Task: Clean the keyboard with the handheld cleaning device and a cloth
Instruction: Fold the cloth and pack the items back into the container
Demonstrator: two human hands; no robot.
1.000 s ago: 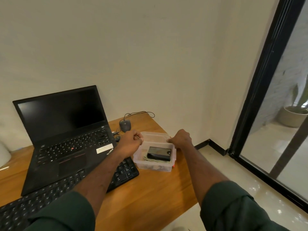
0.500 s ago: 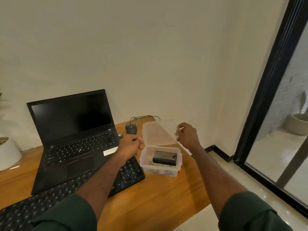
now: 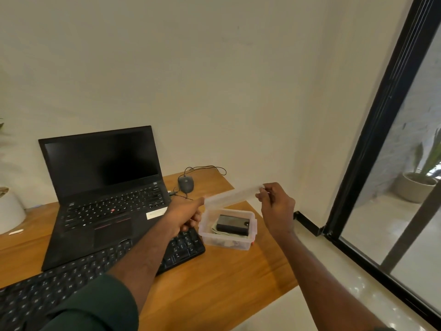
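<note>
Head view: wooden desk [image 3: 214, 283] ends at its right edge just beyond the clear plastic box [image 3: 226, 237], with bare floor [image 3: 334, 271] to the right. Box stands open beside the right end of the black keyboard [image 3: 181, 249]. Inside lies a black handheld device [image 3: 232, 225] on folded pale material, kind unclear. Right hand [image 3: 276, 206] pinches the translucent lid [image 3: 231, 195] above the box. Left hand [image 3: 185, 215], fingers curled, holds the lid's other end.
</note>
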